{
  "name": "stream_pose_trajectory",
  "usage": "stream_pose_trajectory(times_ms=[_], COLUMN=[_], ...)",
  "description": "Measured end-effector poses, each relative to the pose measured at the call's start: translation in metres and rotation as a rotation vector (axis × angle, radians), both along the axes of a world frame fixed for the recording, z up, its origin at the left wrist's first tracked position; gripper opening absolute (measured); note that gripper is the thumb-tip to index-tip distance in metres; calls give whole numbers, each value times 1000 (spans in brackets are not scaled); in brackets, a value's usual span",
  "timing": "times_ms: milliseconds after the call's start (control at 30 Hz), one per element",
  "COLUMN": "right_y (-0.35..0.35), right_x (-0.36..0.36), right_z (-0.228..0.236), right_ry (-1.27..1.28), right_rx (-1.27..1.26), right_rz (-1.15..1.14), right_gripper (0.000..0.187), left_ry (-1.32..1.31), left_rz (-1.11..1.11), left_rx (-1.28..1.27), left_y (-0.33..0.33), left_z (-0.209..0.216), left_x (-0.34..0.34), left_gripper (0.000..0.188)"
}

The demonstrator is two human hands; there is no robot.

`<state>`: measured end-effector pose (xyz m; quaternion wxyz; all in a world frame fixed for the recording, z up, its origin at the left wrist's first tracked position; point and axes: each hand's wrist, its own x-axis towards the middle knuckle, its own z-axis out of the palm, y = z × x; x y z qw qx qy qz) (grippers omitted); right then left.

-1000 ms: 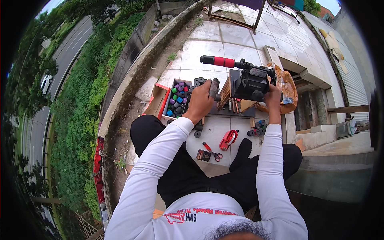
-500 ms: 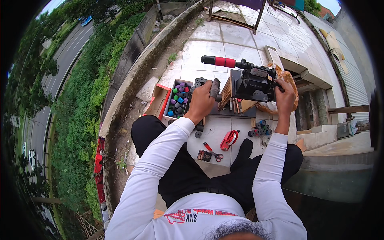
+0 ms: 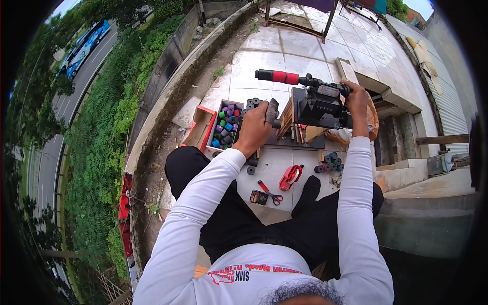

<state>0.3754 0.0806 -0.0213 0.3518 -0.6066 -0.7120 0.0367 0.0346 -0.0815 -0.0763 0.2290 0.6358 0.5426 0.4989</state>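
Note:
A black hand-cranked winding machine [image 3: 323, 104] stands on a wooden stand, with a red roll [image 3: 285, 77] on the shaft jutting out to its left. My right hand [image 3: 357, 101] is closed round the crank handle at the machine's right side. Left of the machine, below the red roll, my left hand [image 3: 255, 124] has its fingers curled. A dark grey wrap [image 3: 273, 112] covers one of its fingers, and a dark cylinder shows beside it; whatever those fingers grip is hidden.
A box of coloured rolls [image 3: 226, 122] stands left, beside an orange-red box [image 3: 201, 127]. In front lie scissors [image 3: 276, 199], a red cutter knife [image 3: 263, 186], a small black pack [image 3: 258, 197] and a red tape dispenser [image 3: 290, 178]. More rolls [image 3: 333, 161] sit right, near an orange plastic bag [image 3: 372, 117].
My right hand has moved up with the crank handle, from the machine's lower right to its upper right. My left hand has barely shifted. A blue bus has come along the road.

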Motion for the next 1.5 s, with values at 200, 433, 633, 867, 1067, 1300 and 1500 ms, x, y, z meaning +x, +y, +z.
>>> stream_pose_trajectory(times_ms=[200, 433, 633, 867, 1067, 1300, 1500], right_y=[7, -3, -53, -106, -111, -75, -35], right_x=[6, 20, 3, -1, 1, 3, -4], right_z=[-30, -62, -75, -51, -25, 5, 19], right_ry=[-68, -23, 4, 103, 90, 167, 79], right_rx=[126, 10, -74, -38, 77, 86, 69], right_rz=[42, -1, -15, -43, -34, -27, 39], right_gripper=[20, 22, 21, 29, 25, 27, 26], left_ry=[-1, -21, 11, -23, -11, 3, 14], left_rz=[6, -18, -5, -13, -11, -33, -33], left_rx=[52, -10, 5, -26, 4, 44, 19], left_y=[-1, -1, -3, -2, -1, 0, 1], left_z=[2, 11, 7, 9, 6, -3, -5], left_x=[1, 5, -2, 2, 5, 9, 8], left_gripper=[25, 30, 27, 24, 24, 23, 24])
